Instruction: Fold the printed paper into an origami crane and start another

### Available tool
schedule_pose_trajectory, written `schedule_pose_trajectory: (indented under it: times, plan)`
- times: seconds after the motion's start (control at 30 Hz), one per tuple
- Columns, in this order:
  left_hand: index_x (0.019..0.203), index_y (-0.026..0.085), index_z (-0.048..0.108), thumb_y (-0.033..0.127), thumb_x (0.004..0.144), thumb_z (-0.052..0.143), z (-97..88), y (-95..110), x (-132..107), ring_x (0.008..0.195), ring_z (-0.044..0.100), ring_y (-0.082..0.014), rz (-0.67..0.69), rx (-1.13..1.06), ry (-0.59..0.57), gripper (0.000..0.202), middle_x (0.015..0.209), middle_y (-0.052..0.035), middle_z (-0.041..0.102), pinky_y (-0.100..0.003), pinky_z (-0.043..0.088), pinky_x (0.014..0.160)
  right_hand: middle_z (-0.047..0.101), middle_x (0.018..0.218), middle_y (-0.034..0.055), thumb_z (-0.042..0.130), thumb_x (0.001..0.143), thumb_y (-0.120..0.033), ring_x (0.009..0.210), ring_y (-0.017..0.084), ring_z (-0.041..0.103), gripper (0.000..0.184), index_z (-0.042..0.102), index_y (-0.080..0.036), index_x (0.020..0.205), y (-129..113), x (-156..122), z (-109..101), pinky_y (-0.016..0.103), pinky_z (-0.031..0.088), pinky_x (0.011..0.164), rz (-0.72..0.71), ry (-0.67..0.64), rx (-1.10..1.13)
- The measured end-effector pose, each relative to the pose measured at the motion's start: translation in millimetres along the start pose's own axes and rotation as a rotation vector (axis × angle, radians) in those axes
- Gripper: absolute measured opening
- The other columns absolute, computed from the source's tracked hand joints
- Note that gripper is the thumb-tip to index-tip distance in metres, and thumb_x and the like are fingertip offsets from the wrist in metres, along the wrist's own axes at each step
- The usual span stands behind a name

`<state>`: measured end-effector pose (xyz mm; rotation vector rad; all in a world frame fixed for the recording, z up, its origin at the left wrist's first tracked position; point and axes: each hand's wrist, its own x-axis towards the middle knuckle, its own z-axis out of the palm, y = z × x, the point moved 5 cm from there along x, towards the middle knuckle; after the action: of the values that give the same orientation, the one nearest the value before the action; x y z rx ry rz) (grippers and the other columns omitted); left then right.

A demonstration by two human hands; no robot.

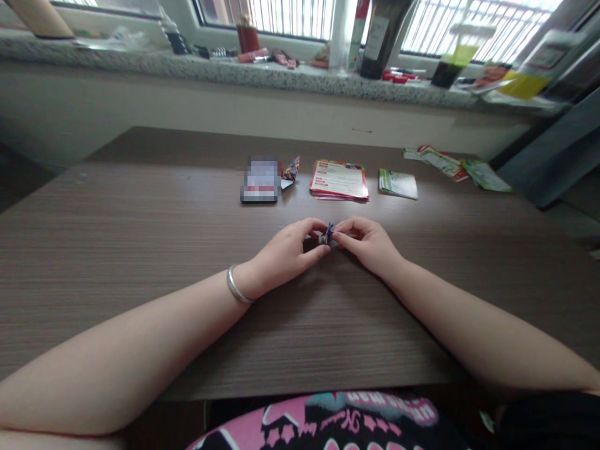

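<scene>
My left hand (297, 245) and my right hand (368, 242) meet over the middle of the table, fingertips close together. Between them is a small folded paper piece (329, 232), with blue and whitish parts showing. Thumb and fingers of each hand pinch it from its own side, and they cover much of it. A silver bangle (237, 285) circles my left wrist. Beyond my hands lies a stack of printed paper sheets (340, 179), red and white on top. Left of that stack is a multicoloured folded paper figure (291, 173), close beside a blurred-out phone (260, 181).
A smaller pile of green and white paper (398, 184) lies right of the stack. Crumpled green and red paper strips (445, 164) are at the table's far right. Behind the wooden table (140, 250), a granite sill (206, 70) carries bottles, including a dark one (379, 44), and small items.
</scene>
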<state>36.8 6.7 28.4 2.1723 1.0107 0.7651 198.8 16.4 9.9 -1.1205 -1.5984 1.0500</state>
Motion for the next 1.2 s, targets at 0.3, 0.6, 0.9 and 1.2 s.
schedule_pose_trajectory:
  times: [0.3, 0.6, 0.9, 1.2]
  plan:
    - [0.103, 0.020, 0.064, 0.035, 0.088, 0.058, -3.9, -2.6, -0.5, 0.087, 0.066, -0.0168, -0.040, 0.020, 0.031, 0.022, 0.099, -0.0025, 0.071, -0.029, 0.050, 0.080, 0.070, 0.083, 0.0045, 0.070, 0.077, -0.040, 0.079, 0.018, 0.063, 0.021, 0.066, -0.019, 0.075, -1.0, -2.5, -0.4, 0.034, 0.050, 0.076, 0.015, -0.031, -0.079]
    - [0.091, 0.018, 0.064, 0.036, 0.091, 0.052, -7.1, -5.4, 0.4, 0.079, 0.063, -0.0165, -0.080, 0.003, 0.076, 0.021, 0.088, -0.0022, 0.070, -0.027, 0.046, 0.071, 0.070, 0.085, 0.0037, 0.067, 0.080, -0.039, 0.083, 0.019, 0.063, 0.019, 0.063, -0.021, 0.075, -3.2, -4.3, 3.3, 0.034, 0.051, 0.077, -0.043, -0.081, -0.120]
    - [0.088, 0.017, 0.067, 0.038, 0.087, 0.057, -1.5, -22.9, 4.8, 0.087, 0.065, -0.0185, -0.125, -0.200, 0.070, 0.024, 0.096, -0.0057, 0.072, -0.031, 0.049, 0.083, 0.070, 0.089, 0.0050, 0.065, 0.081, -0.036, 0.088, 0.020, 0.063, 0.017, 0.061, -0.020, 0.075, -3.0, -3.8, 2.6, 0.036, 0.049, 0.083, -0.058, -0.095, -0.117]
    - [0.076, 0.015, 0.060, 0.041, 0.075, 0.071, -5.5, -31.9, 5.8, 0.072, 0.062, -0.0127, -0.293, -0.562, 0.204, 0.029, 0.076, -0.0015, 0.065, -0.027, 0.050, 0.073, 0.069, 0.093, 0.0028, 0.076, 0.070, -0.048, 0.088, 0.017, 0.064, 0.038, 0.049, -0.021, 0.067, 8.7, 0.5, -0.8, 0.033, 0.055, 0.075, 0.138, -0.045, 0.291]
